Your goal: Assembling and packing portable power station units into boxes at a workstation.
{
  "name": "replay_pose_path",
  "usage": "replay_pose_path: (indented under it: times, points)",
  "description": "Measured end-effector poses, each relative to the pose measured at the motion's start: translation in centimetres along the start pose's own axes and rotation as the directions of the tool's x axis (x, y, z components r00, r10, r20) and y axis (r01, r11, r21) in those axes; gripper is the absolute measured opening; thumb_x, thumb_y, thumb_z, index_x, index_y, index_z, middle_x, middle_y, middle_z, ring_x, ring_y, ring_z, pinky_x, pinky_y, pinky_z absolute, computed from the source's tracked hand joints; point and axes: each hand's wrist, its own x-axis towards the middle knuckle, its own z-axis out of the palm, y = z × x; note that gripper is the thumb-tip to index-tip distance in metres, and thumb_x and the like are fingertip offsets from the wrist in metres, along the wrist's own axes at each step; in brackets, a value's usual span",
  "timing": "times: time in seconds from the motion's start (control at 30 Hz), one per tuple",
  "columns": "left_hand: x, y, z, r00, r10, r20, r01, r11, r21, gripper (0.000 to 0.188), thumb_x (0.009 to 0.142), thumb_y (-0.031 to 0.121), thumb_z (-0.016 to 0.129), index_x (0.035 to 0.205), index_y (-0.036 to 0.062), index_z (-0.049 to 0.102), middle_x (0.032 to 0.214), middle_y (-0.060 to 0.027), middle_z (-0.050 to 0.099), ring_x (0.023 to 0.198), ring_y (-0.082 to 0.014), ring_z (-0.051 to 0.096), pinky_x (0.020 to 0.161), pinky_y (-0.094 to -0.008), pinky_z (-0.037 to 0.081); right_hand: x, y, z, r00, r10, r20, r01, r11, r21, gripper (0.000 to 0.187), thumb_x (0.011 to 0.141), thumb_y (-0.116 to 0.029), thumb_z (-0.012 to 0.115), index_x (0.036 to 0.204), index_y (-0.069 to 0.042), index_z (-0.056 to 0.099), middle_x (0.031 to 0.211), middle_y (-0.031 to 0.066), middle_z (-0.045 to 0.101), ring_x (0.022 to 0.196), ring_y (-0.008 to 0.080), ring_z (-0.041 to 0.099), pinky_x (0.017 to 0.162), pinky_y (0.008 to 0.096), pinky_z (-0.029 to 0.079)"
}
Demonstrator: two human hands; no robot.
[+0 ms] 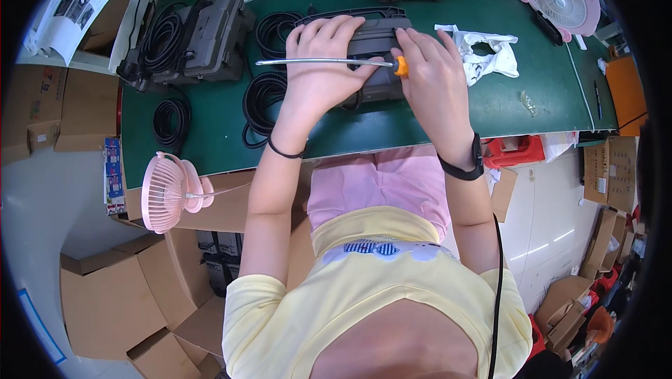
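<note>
1. Dark case [379, 41]: on green bench [490, 113], under both hands.
2. Left hand [318, 79]: fingers together over case; cannot tell whether pinching.
3. Right hand [435, 71]: curled round orange-handled screwdriver [329, 61], shaft crossing left hand.
4. Risk: case slipping may scrape shaft across skin.

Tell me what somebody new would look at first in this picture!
Probably the long shiny screwdriver with its orange handle in the right hand, its shaft stretching across above the left hand, which is on a dark case. Next, maybe two pink fans: one at the far right of the green table, the other by its near left edge.
</note>
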Motion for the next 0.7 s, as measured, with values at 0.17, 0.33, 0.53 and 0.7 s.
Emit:
replay_pose_path:
  times: [0.17,0.33,0.53,0.7]
  points:
    - [-0.2,-0.2,0.5,0.998,-0.011,-0.055,0.01,1.0,-0.01,0.057,0.073,0.039,0.084,0.122,0.0142,0.068,0.121,-0.0063,0.07,0.117,-0.0271,0.062,0.107,-0.0453,0.041,-1.4,-0.7,0.3,0.996,0.068,-0.051,-0.064,0.995,0.079,0.036,0.086,-0.007,0.072,0.121,0.0,0.066,0.122,0.0183,0.068,0.105,0.035,0.068,0.102,0.0476,0.05]
    - [-0.3,-0.2,0.6,1.0,-0.004,-0.013,0.004,1.0,-0.01,0.061,0.074,0.043,0.082,0.124,0.0105,0.067,0.125,-0.0088,0.068,0.12,-0.0268,0.059,0.111,-0.0471,0.033,-2.4,-0.4,0.5,0.996,0.081,-0.028,-0.076,0.987,0.139,0.044,0.083,-0.004,0.073,0.126,-0.004,0.065,0.127,0.0178,0.067,0.112,0.0357,0.066,0.103,0.0465,0.049]
    - [0.8,-0.2,0.1,0.997,0.021,0.069,-0.021,1.0,0.013,0.063,0.075,0.045,0.08,0.124,0.0076,0.067,0.119,-0.0138,0.068,0.111,-0.0324,0.064,0.104,-0.0481,0.043,-2.2,1.0,0.5,0.998,0.06,-0.021,-0.053,0.971,0.232,0.038,0.085,-0.007,0.073,0.122,-0.004,0.067,0.123,0.0163,0.069,0.111,0.0336,0.066,0.1,0.0437,0.051]
    - [2.5,-0.4,-0.5,0.983,0.082,0.167,-0.083,0.997,0.001,0.056,0.076,0.044,0.079,0.117,0.0064,0.071,0.102,-0.0146,0.07,0.089,-0.0335,0.072,0.082,-0.0421,0.058,-3.7,1.8,-0.6,0.915,0.396,0.075,-0.382,0.79,0.48,0.028,0.09,-0.012,0.073,0.117,-0.01,0.07,0.095,0.0122,0.074,0.08,0.026,0.072,0.068,0.0337,0.054]
